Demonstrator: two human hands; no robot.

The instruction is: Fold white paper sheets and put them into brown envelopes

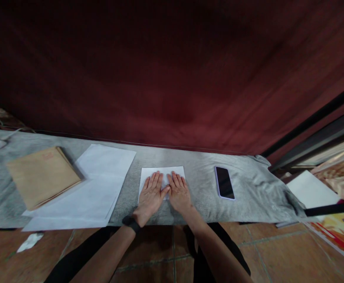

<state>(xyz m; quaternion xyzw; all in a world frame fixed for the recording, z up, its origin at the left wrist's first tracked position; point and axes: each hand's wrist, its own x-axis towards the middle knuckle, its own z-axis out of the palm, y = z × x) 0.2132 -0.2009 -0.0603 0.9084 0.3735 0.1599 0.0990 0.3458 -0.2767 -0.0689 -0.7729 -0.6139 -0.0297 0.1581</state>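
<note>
where visible, flat white paper (164, 179)

Phone (225, 182) on grey cloth (199, 163).

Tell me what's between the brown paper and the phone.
The head view shows large white sheets, then smaller white paper under the left hand and right hand.

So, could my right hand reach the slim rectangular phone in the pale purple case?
Likely yes: your right hand lies flat on the white rectangular paper, and only wrinkled grey fabric appears between it and the phone.
</note>
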